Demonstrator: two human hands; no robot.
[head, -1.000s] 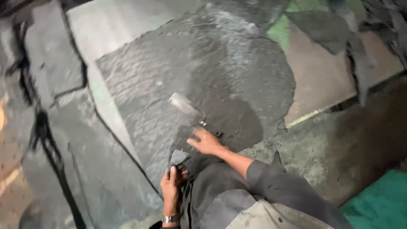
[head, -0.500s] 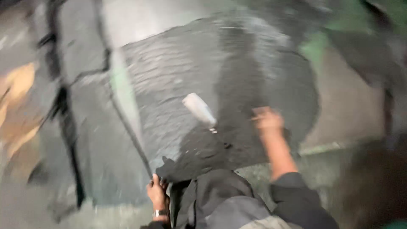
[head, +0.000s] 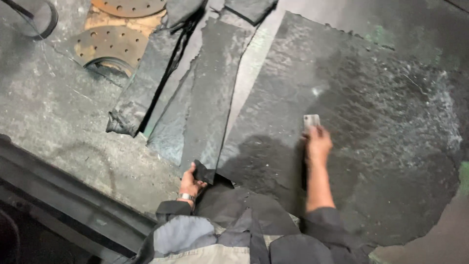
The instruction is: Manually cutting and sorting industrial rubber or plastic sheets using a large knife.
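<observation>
Perforated rusty discs (head: 117, 29) at 11 o'clock: upper one cut off by top edge, lower one partly under dark rubber strip (head: 146, 83). Scraper blade (head: 311, 121): handle hidden inside right hand (head: 317, 145). Person's torso cut off at 6 o'clock.

I count two hands: left hand (head: 189, 183), right hand (head: 317, 145). One metal scraper blade (head: 311, 121). One big dark sheet (head: 351, 142). Roughly three narrower dark strips (head: 205, 107). Two rusty perforated discs (head: 110, 45). One wristwatch (head: 186, 197).

Dark grey sleeves pushed up (wristwatch, seemingly metal (head: 186, 197)), beige-panelled jacket.
</observation>
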